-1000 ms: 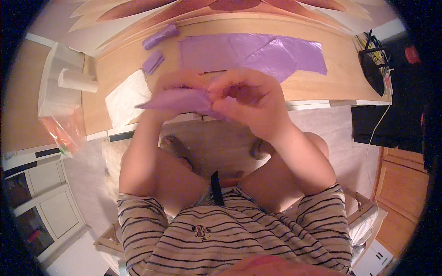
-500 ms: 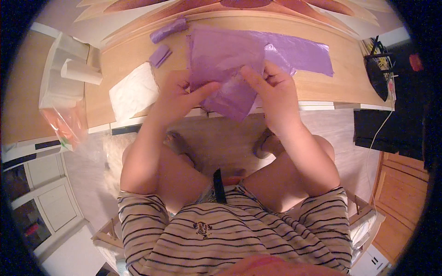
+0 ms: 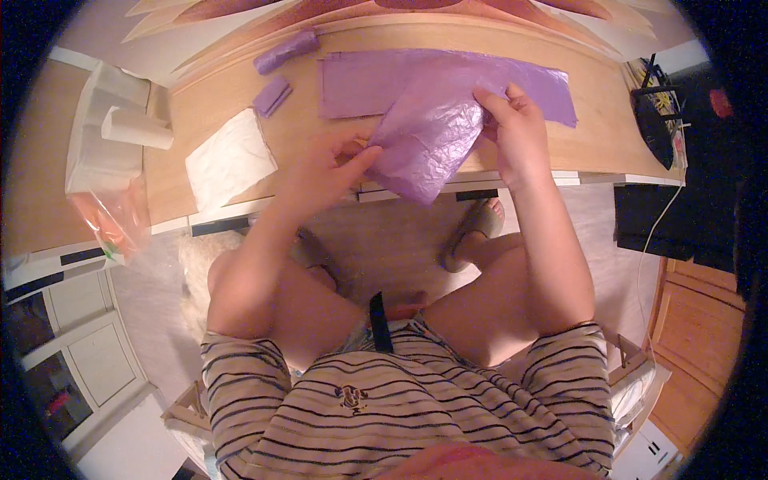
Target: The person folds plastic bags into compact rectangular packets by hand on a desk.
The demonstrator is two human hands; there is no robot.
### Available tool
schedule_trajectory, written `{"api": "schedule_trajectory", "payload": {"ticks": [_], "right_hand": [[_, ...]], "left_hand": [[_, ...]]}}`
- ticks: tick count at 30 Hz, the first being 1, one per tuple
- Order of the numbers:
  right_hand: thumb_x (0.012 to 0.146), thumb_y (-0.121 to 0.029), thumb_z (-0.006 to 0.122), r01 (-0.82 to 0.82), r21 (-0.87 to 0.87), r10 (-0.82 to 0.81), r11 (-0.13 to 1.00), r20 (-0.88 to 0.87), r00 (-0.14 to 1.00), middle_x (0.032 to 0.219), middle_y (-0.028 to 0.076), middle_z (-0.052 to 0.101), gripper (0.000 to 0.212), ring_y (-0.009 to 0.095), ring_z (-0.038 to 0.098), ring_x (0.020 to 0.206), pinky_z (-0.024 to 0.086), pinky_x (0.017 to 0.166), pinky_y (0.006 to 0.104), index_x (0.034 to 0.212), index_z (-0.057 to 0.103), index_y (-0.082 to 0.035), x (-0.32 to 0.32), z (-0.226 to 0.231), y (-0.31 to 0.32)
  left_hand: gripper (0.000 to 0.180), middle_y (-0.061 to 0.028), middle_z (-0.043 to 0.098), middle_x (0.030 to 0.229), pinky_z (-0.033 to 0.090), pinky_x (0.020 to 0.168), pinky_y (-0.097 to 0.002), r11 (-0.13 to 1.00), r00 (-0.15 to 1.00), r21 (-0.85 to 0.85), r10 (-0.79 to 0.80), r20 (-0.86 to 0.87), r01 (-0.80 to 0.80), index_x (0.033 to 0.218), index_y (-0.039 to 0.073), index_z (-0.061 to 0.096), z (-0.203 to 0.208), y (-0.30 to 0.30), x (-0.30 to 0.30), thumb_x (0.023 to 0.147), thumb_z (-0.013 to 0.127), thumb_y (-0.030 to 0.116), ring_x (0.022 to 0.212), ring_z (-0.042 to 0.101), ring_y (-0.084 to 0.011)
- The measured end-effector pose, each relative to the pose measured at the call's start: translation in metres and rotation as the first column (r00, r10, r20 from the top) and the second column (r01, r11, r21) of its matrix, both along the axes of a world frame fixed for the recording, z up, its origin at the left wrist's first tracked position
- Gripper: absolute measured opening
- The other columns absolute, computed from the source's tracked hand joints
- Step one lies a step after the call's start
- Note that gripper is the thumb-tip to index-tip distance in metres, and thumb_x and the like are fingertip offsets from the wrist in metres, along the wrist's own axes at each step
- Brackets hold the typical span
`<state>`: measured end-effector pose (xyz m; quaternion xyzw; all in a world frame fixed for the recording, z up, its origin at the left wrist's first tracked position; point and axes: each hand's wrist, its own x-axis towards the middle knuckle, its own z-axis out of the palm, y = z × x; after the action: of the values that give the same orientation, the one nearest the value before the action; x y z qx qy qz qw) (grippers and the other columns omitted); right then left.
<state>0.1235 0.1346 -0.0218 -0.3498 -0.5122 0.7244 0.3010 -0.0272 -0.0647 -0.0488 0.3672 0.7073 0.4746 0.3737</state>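
A shiny, crinkled purple plastic bag (image 3: 432, 132) is stretched between my two hands, tilted, its lower corner hanging over the desk's front edge. My left hand (image 3: 348, 160) pinches its left edge between thumb and fingers. My right hand (image 3: 512, 120) grips the upper right part, thumb on top. Behind it, another flat purple plastic sheet (image 3: 352, 84) lies along the desk, partly covered by the held bag. A purple roll (image 3: 286, 52) and a small folded purple piece (image 3: 272, 96) rest to the left of that sheet.
On the wooden desk (image 3: 592, 152), a white paper sheet (image 3: 232, 160) lies at the left. Beyond it are a white paper roll (image 3: 138, 126) and a clear bag with orange contents (image 3: 114, 216). A black round-based object (image 3: 652, 128) with a cable stands at the right.
My right hand has moved right and up, and my left hand slightly lower. The bag has swung from upright to a slant, uncovering the left end of the sheet behind it.
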Motion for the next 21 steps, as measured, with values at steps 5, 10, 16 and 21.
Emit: {"api": "schedule_trajectory", "payload": {"ticks": [5,10,16,21], "right_hand": [[0.087,-0.007,0.063,-0.085,0.070,0.069,0.994,0.203,0.977,0.088,0.007,0.066,0.031,0.013,0.063,0.070,0.051,0.056,0.0233,0.116,0.053,-0.003,0.013,-0.001,0.009],[0.083,-0.003,0.064,-0.111,0.096,0.090,0.989,0.201,0.976,0.089,0.013,0.065,0.038,0.017,0.067,0.068,0.054,0.051,0.0245,0.118,0.049,0.002,0.018,-0.023,0.023],[0.083,-0.006,0.066,-0.364,0.281,0.205,0.888,0.468,0.860,0.081,0.011,0.066,0.030,0.013,0.063,0.058,0.050,0.050,0.0240,0.111,0.057,0.000,0.019,-0.032,0.040],[0.081,-0.009,0.071,-0.543,0.497,0.131,0.677,0.645,0.753,0.077,0.008,0.064,0.029,0.012,0.058,0.065,0.046,0.058,0.0256,0.105,0.060,0.002,0.020,-0.038,0.045]], "left_hand": [[0.023,-0.0039,0.067,0.080,0.047,0.061,-0.0258,0.999,0.997,0.047,-0.019,-0.069,0.023,0.108,0.002,0.065,-0.009,-0.005,-0.005,0.092,0.061,0.018,0.070,0.059,-0.0094],[0.024,-0.0042,0.064,0.073,0.046,0.061,-0.0268,0.997,0.983,0.064,-0.021,-0.181,0.033,0.111,0.002,0.064,-0.003,-0.004,-0.005,0.091,0.061,0.015,0.066,0.057,-0.0099],[0.032,-0.0124,0.064,0.073,0.047,0.061,-0.0314,1.000,0.909,-0.023,-0.029,-0.415,0.021,0.119,0.007,0.062,0.003,-0.001,-0.011,0.088,0.064,0.014,0.064,0.061,-0.0189],[0.046,-0.0099,0.062,0.076,0.047,0.060,-0.0318,0.986,0.823,0.065,-0.090,-0.561,0.152,0.127,0.013,0.058,-0.012,-0.003,-0.018,0.083,0.069,0.012,0.064,0.058,-0.0187]]}}
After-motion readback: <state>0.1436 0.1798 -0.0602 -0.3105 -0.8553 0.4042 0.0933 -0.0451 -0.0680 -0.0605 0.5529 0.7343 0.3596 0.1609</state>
